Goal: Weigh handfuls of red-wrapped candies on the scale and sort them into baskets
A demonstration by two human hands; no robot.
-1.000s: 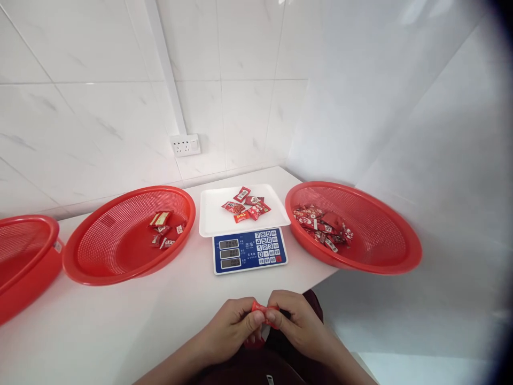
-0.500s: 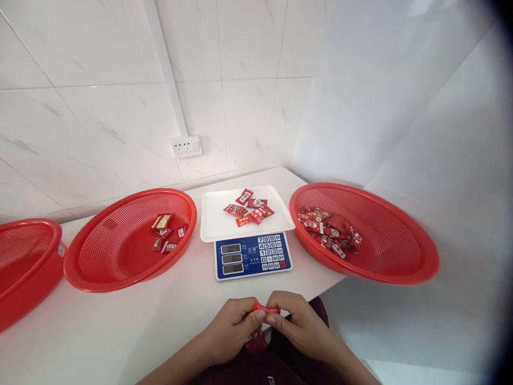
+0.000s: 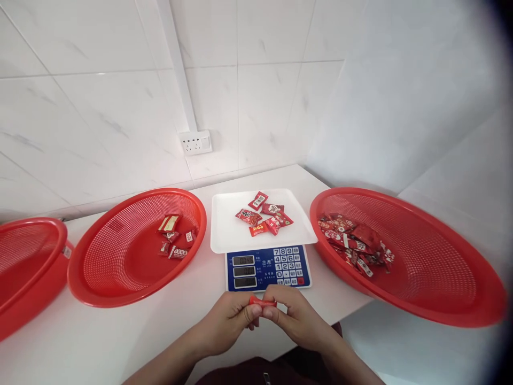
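Note:
My left hand [image 3: 228, 323] and my right hand [image 3: 294, 318] meet in front of the scale. Both are closed, thumbs and fingers pinching a narrow red plastic piece [image 3: 263, 302]; most of it is hidden by the fingers. Just beyond stands a blue digital scale [image 3: 264, 267] with three small displays and a keypad. On its white tray [image 3: 224, 235] lie several red-wrapped candies [image 3: 273, 207], loosely grouped near the middle.
To the right, a big red mesh basket [image 3: 441, 299] holds a heap of red-wrapped candies [image 3: 352, 240]. Another red basket [image 3: 116, 299] on the left contains a few wrapped sweets [image 3: 176, 235]. A third basket [image 3: 32, 315] is cut off at the far left. A wall socket [image 3: 195, 143] is behind.
My view has shifted, so the scale and baskets appear further right and lower. Both hands still pinch the red piece, now nearer the scale. A dark red shape below them is out of sight.

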